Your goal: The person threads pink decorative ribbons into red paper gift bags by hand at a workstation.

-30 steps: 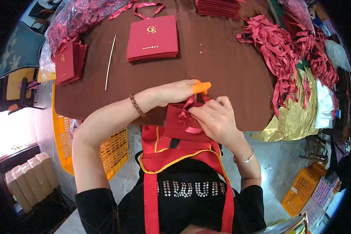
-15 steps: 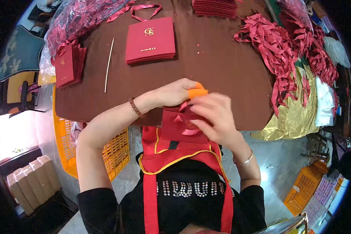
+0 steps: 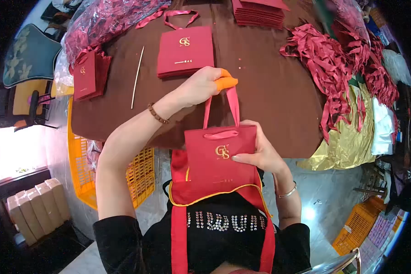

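Observation:
A red paper gift bag (image 3: 221,157) with gold lettering hangs upright in front of my apron, at the table's near edge. My left hand (image 3: 210,84), with orange covers on two fingers, is closed on its ribbon handle (image 3: 233,106) and pulls it taut above the bag. My right hand (image 3: 262,153) grips the bag's right side, thumb on the front and the other fingers behind it. Another length of ribbon (image 3: 221,135) lies across the front just under the top edge.
On the brown table (image 3: 278,91) lie a stack of red bags (image 3: 187,52), smaller bags (image 3: 91,75), a thin stick (image 3: 137,77), more stacked bags (image 3: 260,13) and a heap of red ribbons (image 3: 313,64). An orange crate (image 3: 82,155) stands below left.
My left hand has risen, drawing the ribbon handle up straight. My right hand has moved from the bag's top to its right side. The bag front now shows fully.

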### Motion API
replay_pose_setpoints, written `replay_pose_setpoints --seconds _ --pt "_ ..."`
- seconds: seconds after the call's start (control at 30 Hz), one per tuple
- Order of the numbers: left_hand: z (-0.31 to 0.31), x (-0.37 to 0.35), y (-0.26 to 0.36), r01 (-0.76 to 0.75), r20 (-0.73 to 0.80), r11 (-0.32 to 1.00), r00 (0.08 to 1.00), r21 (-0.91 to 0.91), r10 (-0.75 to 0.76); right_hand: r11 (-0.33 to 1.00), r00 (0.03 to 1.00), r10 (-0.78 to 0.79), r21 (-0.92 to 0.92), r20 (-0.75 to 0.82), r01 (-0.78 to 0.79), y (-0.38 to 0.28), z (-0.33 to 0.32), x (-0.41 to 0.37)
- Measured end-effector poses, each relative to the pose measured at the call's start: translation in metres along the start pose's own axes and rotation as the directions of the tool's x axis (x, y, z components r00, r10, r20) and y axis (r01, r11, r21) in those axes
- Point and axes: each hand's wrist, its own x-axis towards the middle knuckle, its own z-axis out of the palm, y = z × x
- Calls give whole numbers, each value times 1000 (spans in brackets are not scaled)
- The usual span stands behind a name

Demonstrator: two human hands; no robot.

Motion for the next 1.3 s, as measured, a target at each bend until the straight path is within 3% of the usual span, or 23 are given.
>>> replay_pose_setpoints --seconds 0.17,0.23,0.3,0.4,0.43,0.47,0.5,0.53,0.57,0.63,0.7,0.73,0.77,0.8,0.87,0.97,1.0,1.03,1.07,1.1,1.17,1.27,1.3 --pt "-10 10 -8 -82 -4 972 996 219 85 997 995 -55 -58 -85 50 0 3 2" --pt "-18 13 -20 -94 -161 979 985 -183 64 993 991 -96 -82 -95 88 -3 3 4" --pt "-17 -11 -6 -28 -194 837 976 -546 -94 982 970 -82 150 -229 118 -2 2 6" --pt "4 -32 4 52 -115 845 984 -532 -133 838 957 -170 476 -235 266 -12 -2 13" --pt "19 -43 0 44 -61 966 996 -254 -62 835 959 -187 480 -211 269 -14 1 22" --pt "40 -44 -38 -479 -97 847 877 -229 470 881 932 -201 360 -301 307 -14 3 30" --pt "65 -38 -81 -32 136 544 954 -839 266 915 892 -221 231 -395 329 -12 5 37" --pt "72 -39 -45 -133 11 615 974 -777 225 943 866 -295 24 -404 332 -6 2 43" --pt "77 -41 -7 -217 -108 679 974 -701 200 943 858 -297 14 -419 334 -6 4 47" --pt "80 -25 -9 -143 -196 730 980 -668 12 946 755 -311 -107 -577 307 -10 6 48" --pt "84 -16 -9 -134 -260 681 962 -720 -85 866 678 -476 -166 -561 471 19 -17 47" --pt "80 -15 -6 -138 -335 804 939 -578 -80 811 725 -304 230 -618 537 22 -28 38" --pt "74 -13 -12 -160 -382 872 923 -462 -34 598 791 -150 583 -593 550 21 -36 31" --pt "66 -12 -21 -117 -359 879 931 -461 -64 602 768 -157 556 -621 573 18 -42 29" --pt "55 -11 -36 -108 -355 857 931 -503 -91 847 540 -364 -28 -759 531 10 -51 31" --pt "42 -17 -57 -54 -370 946 926 -320 -72 884 466 -361 -137 -808 447 -6 -53 20" --pt "37 -21 -48 -53 -351 946 934 -320 -66 856 461 -498 -331 -734 397 -6 -55 23" --pt "31 -26 -35 80 -276 996 959 29 -69 838 553 -542 -459 -633 296 -9 -54 22" --pt "28 -28 -23 167 -206 908 974 384 -92 709 609 -645 -660 -462 250 -14 -53 24" --pt "28 -24 -19 155 -184 907 979 391 -88 533 668 -691 -818 -274 216 -17 -52 28" --pt "26 -11 -9 -63 -324 702 856 709 403 289 702 -702 -949 -123 123 -20 -47 38" --pt "39 38 25 -361 -260 686 735 631 626 241 649 -748 -968 -138 71 -5 -47 48" --pt "50 54 40 -307 -215 742 829 595 516 197 626 -771 -979 -117 60 -2 -47 50"
